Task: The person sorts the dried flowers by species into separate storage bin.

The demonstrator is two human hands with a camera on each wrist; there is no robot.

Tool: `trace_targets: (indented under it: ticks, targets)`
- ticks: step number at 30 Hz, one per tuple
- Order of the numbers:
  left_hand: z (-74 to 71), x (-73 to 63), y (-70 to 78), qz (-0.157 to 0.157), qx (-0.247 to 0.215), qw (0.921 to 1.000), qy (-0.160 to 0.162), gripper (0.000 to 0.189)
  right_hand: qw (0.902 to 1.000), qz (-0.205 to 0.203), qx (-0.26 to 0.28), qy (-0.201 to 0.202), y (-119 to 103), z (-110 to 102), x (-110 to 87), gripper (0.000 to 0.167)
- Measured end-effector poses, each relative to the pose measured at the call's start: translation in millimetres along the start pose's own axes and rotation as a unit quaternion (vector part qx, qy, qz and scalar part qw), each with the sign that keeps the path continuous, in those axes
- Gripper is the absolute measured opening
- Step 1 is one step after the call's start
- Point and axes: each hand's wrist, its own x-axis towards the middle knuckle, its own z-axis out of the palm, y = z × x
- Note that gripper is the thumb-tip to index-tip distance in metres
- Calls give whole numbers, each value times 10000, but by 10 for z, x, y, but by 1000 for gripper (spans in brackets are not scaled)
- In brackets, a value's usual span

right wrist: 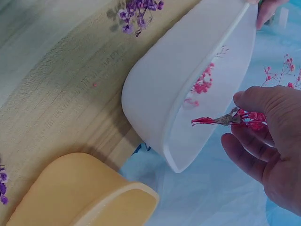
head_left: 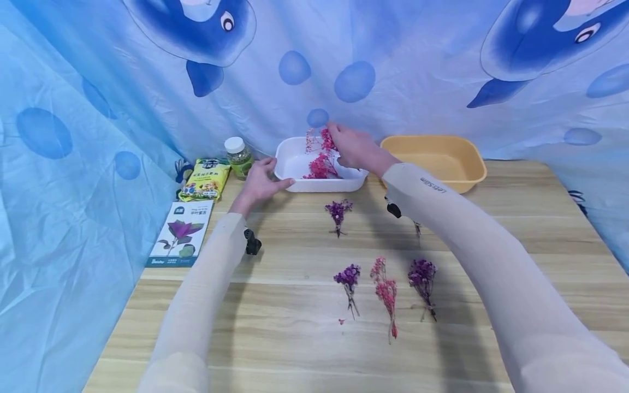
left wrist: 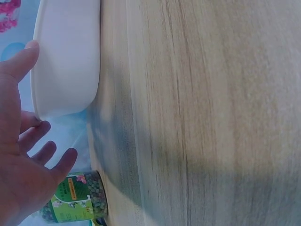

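Table edges: the wooden table [head_left: 275, 338] runs back to a blue whale-print curtain [head_left: 304, 33], which rises just behind both trays
White tray: the white tray [head_left: 324, 186] stands at the back, a narrow gap between it and the yellow tray [head_left: 444, 158] to its right
Room in front: one purple bunch [head_left: 338, 212] lies close before the white tray; nearer the person, a second purple bunch [head_left: 348, 275], a pink spray [head_left: 386, 295] and a third purple bunch [head_left: 422, 277] lie in a row, wood showing between them
Under the right sleeve: stems poke out beside the sleeve [head_left: 472, 245]; most of that bunch is hidden
Sleeve writing: "Let's Slim", near the right wrist
Left-side labels: a jar [head_left: 240, 162] with a green label, a yellow packet [head_left: 205, 180] and a flower-picture booklet [head_left: 182, 232] carry print, seemingly partly Chinese, too small to read surely
Left hand: the left hand [head_left: 260, 183] holds the tray's near left corner between thumb and forefinger, other fingers spread and slightly bent
Right hand: the right hand [head_left: 356, 148], nearly closed, pinches a tied pink bunch [head_left: 328, 140] above the white tray
Inside the tray: more pink flowers [head_left: 321, 166]
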Motion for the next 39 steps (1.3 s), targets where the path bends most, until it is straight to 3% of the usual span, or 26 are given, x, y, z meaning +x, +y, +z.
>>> trace_targets:
  ticks: [10, 17, 25, 32, 39]
  targets:
    - [42, 15, 42, 66, 39, 10000, 48, 92, 9992, 251, -149, -255, 118, 217, 132, 98]
    - [52, 28, 29, 63, 64, 10000, 26, 93, 9989, 269, -306, -213, 173, 313, 133, 93]
    - [45, 11, 48, -14, 235, 9997, -28, 92, 9990, 340, 217, -205, 239, 294, 35, 87]
    - [8, 40, 52, 47, 150, 9999, 36, 93, 9957, 165, 644, 648, 401, 118, -380, 72]
    - [-65, 23, 50, 71, 26, 9999, 79, 92, 9744, 295, 1873, 1206, 428, 68, -1188, 57]
